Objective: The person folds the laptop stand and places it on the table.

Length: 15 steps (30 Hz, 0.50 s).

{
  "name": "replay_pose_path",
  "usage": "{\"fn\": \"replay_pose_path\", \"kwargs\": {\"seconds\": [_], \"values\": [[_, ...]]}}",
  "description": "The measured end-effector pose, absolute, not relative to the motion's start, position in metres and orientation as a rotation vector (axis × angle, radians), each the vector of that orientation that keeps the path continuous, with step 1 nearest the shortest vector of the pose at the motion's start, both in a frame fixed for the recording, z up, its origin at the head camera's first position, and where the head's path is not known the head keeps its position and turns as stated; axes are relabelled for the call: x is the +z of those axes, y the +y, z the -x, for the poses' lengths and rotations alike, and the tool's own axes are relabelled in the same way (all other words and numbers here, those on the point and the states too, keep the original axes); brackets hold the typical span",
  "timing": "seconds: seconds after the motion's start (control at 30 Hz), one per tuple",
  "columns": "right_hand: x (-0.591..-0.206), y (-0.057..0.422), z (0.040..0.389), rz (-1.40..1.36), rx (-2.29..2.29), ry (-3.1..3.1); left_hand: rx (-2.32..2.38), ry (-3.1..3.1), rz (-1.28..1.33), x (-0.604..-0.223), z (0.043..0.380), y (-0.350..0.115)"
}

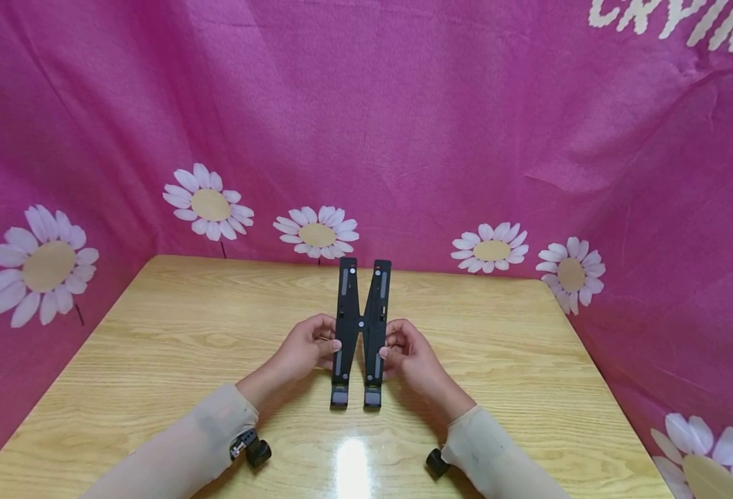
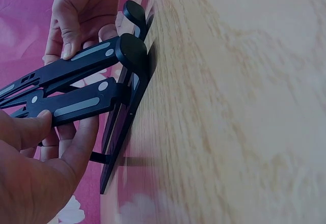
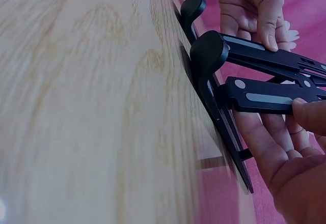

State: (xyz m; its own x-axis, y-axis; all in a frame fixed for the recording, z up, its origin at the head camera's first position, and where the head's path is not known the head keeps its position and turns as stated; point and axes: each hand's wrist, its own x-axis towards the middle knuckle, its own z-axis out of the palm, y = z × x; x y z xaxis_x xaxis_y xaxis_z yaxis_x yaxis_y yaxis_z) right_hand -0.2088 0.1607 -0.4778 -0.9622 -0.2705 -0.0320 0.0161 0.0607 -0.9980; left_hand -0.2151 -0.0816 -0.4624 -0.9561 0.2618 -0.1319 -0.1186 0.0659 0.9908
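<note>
A black folding laptop stand (image 1: 374, 339) rests on the wooden table, its two long arms joined at a central pivot and only narrowly spread. Grey pads line the arms, and hooked lips stand at the near ends. My left hand (image 1: 304, 346) grips the left arm, thumb on top and fingers beneath. On the other side my right hand (image 1: 416, 357) pinches the right arm likewise. Both wrist views show the stand's upper arms (image 2: 76, 107) raised at a slant above its base bars (image 3: 224, 132). Some fingertips are hidden under the arms.
The light wooden table (image 1: 516, 388) extends around the stand. A pink cloth (image 1: 403, 125) with printed daisies hangs behind it and at both sides. Small black devices (image 1: 258, 454) are strapped at both wrists, low over the tabletop.
</note>
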Motion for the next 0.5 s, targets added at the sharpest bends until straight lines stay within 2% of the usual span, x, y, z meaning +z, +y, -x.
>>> {"fn": "replay_pose_path", "kwargs": {"seconds": [0.5], "values": [[-0.4765,0.1546,0.2088,0.281,-2.003,2.120,1.979,2.074,-0.188,-0.4648,0.2171,-0.0773]]}}
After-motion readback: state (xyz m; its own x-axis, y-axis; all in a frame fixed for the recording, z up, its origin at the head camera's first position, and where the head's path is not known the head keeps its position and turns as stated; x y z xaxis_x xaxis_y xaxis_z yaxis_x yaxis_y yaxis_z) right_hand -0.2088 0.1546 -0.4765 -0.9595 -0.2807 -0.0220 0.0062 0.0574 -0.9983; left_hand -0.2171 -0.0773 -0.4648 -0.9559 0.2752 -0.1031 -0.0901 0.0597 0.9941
